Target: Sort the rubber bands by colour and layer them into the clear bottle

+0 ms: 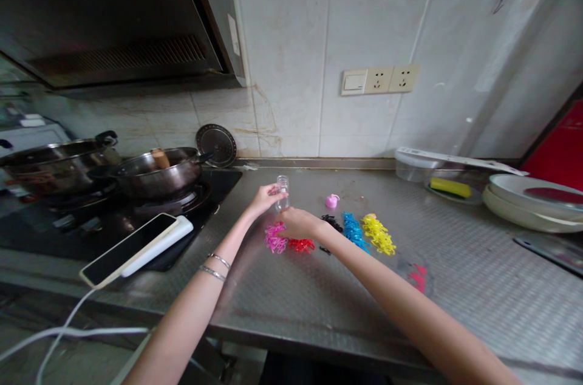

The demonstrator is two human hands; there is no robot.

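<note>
My left hand point(265, 197) pinches the top of a small clear bottle point(283, 189) standing upright on the steel counter point(319, 288). My right hand point(298, 222) is closed around the bottle's base. Just below the hands lie small piles of tiny plastic pieces: pink point(274, 238), red point(301, 245), black point(332, 223), blue point(353, 231) and yellow point(379, 234). A pink cap point(332, 201) lies right of the bottle. Two bracelets point(215, 266) ring my left wrist.
A phone on a white power bank point(136, 246) with a cable rests at the stove's edge. Two pans point(155, 171) sit on the burners at left. Stacked plates point(532, 200) and a clear container point(437, 175) stand at right. Wall sockets point(380, 79) above.
</note>
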